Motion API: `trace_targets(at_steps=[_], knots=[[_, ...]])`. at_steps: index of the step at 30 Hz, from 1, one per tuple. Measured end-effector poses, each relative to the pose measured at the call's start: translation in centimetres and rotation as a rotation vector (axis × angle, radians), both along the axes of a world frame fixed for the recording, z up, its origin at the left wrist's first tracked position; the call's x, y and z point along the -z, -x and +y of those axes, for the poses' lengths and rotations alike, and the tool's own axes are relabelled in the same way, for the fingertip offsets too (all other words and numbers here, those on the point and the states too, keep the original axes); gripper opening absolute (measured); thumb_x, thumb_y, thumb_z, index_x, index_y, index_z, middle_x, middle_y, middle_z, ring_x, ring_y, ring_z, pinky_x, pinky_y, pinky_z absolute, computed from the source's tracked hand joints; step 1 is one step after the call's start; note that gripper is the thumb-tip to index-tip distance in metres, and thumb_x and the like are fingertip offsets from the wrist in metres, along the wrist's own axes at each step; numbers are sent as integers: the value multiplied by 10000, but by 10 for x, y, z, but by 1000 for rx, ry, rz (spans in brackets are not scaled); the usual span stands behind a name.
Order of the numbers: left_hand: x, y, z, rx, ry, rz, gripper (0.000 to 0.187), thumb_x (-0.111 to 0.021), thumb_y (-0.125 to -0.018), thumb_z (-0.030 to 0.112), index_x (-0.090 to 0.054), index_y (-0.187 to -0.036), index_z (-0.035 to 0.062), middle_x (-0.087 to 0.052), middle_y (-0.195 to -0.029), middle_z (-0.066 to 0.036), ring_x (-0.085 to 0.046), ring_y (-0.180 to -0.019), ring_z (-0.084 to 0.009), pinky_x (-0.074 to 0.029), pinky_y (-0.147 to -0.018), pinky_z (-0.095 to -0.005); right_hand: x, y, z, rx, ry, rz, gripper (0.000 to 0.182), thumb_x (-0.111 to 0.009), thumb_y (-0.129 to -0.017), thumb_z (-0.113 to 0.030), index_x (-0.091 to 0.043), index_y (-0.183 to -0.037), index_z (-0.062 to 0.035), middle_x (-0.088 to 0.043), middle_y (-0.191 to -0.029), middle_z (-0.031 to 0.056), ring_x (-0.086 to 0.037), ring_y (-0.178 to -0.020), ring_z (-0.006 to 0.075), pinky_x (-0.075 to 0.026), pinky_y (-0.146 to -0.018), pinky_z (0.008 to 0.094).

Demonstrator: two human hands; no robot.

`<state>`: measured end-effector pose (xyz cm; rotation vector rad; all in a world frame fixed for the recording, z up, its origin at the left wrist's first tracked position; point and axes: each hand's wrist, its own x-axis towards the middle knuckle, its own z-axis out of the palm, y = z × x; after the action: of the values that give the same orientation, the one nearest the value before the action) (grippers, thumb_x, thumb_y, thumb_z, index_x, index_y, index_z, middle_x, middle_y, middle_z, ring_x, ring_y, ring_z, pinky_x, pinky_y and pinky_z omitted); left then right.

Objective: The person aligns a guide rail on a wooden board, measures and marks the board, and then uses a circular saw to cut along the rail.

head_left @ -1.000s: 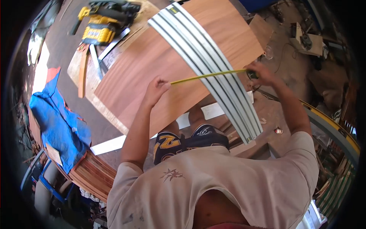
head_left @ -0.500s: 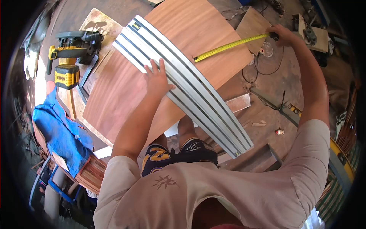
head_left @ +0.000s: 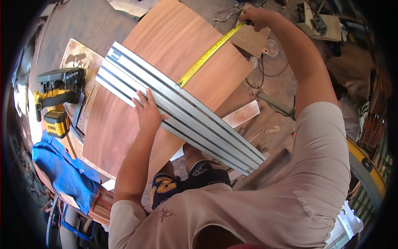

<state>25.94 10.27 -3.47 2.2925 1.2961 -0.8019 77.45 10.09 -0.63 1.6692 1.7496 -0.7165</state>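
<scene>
A long silver guide rail (head_left: 188, 110) with dark strips lies diagonally across a reddish-brown wooden board (head_left: 110, 120). My left hand (head_left: 149, 114) rests on the rail's near edge, fingers spread and thumb out to the right. My right hand (head_left: 262, 19), up at the board's far right, is closed around a tape measure (head_left: 247, 22), whose case is mostly hidden by the fingers. Its yellow blade (head_left: 211, 52) stretches over the board. The hooked end of the blade meets the rail's far edge.
A yellow-and-black cordless circular saw (head_left: 60, 99) stands left of the board. Below it lies a blue cloth (head_left: 66, 170). A small wooden block (head_left: 251, 39) and a cable (head_left: 271, 74) are at the right. A metal bar (head_left: 240, 114) sticks out beside the rail.
The whole view has shifted, moving the board and rail leftward in it. My right hand has swung up and left, so the blade slants more steeply. My left hand stays on the rail.
</scene>
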Motion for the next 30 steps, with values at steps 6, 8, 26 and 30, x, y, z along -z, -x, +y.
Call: trace_targets(at_steps=[6, 8, 26, 30], knots=[[1, -2, 0, -6, 9, 39, 1293, -910, -566, 306, -85, -1524, 34, -70, -1549, -316, -145, -1396, -552, -326, -1088, -578, 25, -11, 2, -8, -45, 35, 751, -747, -564, -6, -548, -1246, -250, -528, -1180, 65, -526, -1169, 294, -468, -958, 418], [-2, -6, 1, 2, 22, 64, 1291, -907, -568, 318, -86, -1522, 29, -79, -1546, -320, -147, -1395, -552, -336, -1081, -578, 29, -13, -3, -12, -80, 33, 750, -746, -565, -6, -549, -1246, -252, -526, -1177, 65, -524, -1171, 290, -468, -961, 414], [1, -4, 3, 77, 19, 153, 1309, -863, -616, 458, -31, -1527, 21, -44, -1545, -333, -162, -1389, -563, -338, -1092, -546, 38, -4, -8, -30, -161, 26, 732, -744, -580, -3, -557, -1244, -250, -498, -1205, 62, -473, -1227, 277, -452, -991, 427], [0, -3, 3, 78, 20, 158, 1304, -863, -620, 453, -30, -1528, 23, -43, -1548, -328, -160, -1391, -561, -334, -1097, -543, 39, -5, -10, -16, -152, 20, 725, -767, -590, -3, -562, -1239, -253, -499, -1234, 53, -459, -1256, 274, -467, -985, 427]])
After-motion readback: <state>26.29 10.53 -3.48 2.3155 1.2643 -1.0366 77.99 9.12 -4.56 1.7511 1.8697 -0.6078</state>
